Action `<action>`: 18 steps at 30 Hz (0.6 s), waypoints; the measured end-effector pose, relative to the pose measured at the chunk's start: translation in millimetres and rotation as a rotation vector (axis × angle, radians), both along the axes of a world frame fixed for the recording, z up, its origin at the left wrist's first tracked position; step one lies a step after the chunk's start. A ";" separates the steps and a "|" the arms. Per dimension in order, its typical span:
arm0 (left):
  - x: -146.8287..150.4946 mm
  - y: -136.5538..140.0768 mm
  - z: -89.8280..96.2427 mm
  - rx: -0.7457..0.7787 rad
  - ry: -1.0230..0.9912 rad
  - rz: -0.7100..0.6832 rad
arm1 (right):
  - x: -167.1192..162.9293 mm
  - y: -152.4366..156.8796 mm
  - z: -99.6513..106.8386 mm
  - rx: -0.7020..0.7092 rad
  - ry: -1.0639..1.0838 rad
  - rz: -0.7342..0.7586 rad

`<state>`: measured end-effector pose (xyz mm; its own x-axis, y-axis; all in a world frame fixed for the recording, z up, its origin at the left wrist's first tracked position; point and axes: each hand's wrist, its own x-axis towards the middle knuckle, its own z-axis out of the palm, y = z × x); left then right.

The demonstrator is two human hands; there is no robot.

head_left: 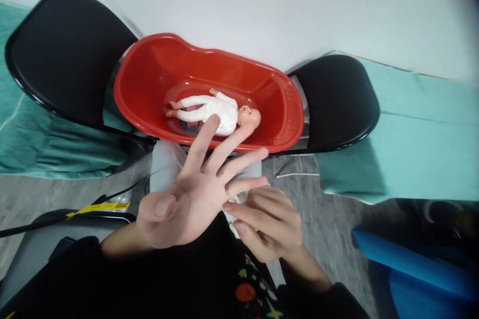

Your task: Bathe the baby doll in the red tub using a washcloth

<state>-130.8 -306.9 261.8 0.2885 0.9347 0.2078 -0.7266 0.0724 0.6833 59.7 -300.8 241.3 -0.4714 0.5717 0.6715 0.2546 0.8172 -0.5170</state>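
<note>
A red plastic baby tub [288, 109] rests across two black chairs. Inside it lies a baby doll [219, 112] in white clothes, on its back, head to the right. My left hand [194, 189] is raised in front of the tub with the palm up and fingers spread, holding nothing. My right hand [269, 224] is just below and to its right, fingers curled, touching the left hand's little finger. Something small and white shows under the right hand's fingers; I cannot tell what it is.
Black chair [63, 50] at left and black chair [337, 99] at right carry the tub. Teal cloth [411, 149] covers the floor by the white wall. A blue object [411, 269] lies at the lower right. A cable with a yellow tag [101, 207] runs at left.
</note>
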 end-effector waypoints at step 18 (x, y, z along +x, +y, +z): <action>-10.2 209.0 -156.0 -0.093 1.340 -0.082 | 49.8 84.4 -100.8 -1.303 1.143 -0.589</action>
